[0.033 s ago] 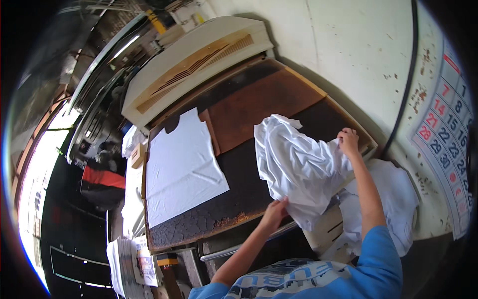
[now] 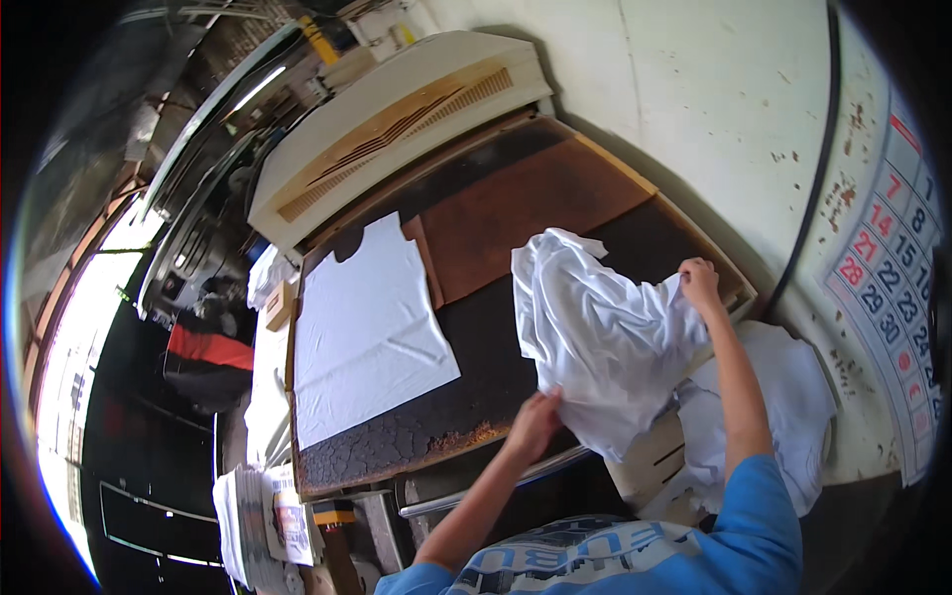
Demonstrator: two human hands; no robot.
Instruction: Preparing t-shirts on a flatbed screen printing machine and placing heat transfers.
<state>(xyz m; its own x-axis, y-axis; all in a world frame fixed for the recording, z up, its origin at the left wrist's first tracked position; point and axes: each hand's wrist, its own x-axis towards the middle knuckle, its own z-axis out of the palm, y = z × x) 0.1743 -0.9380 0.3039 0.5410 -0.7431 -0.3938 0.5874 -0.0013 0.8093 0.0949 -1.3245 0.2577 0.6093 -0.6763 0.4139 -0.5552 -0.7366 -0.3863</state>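
Note:
A rumpled white cloth (image 2: 595,327), seemingly a garment or fabric piece, lies in loose folds on the right part of a dark, worn press bed (image 2: 481,347). My right hand (image 2: 700,285) pinches its right edge. At the near left corner of the cloth, my left hand (image 2: 535,424) has its fingers closed on the edge. A flat white shirt panel (image 2: 372,327) with a neck cutout is spread on the left of the bed, with a few wrinkles near its lower end.
Behind the bed stands a cream machine housing (image 2: 397,129) with vents. A brown sheet (image 2: 526,218) covers the bed's far part. More white fabric (image 2: 783,397) hangs at the right, beside the wall and a calendar (image 2: 888,258). Folded stacks (image 2: 238,526) sit at lower left.
My left hand has shifted slightly left and up along the cloth's near edge. My right hand keeps its hold, and the whole view has moved a little.

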